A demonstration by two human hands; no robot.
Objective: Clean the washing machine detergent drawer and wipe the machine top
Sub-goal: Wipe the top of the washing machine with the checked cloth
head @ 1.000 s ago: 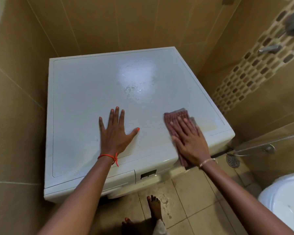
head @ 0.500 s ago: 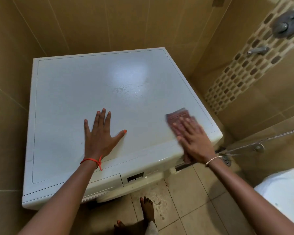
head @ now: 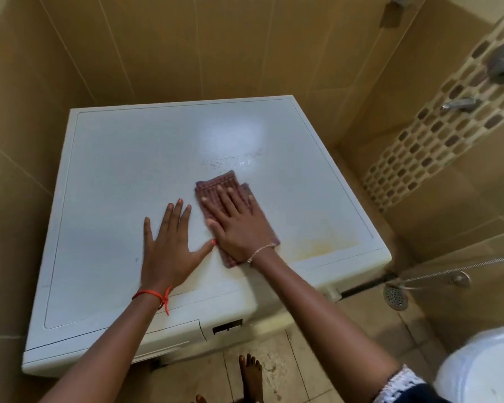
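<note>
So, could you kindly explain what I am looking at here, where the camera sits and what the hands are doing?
There is no robot: one person wears a wide-angle camera on the head, looking down at their own hands. The white slab is the washing machine top, in a tiled corner. The left hand lies flat and spread on it, holding nothing. The right hand presses a folded reddish cloth against it with straight fingers. Just beyond the cloth are small wet droplets; near the front right corner is a yellowish stain. The detergent drawer at the front looks closed.
</note>
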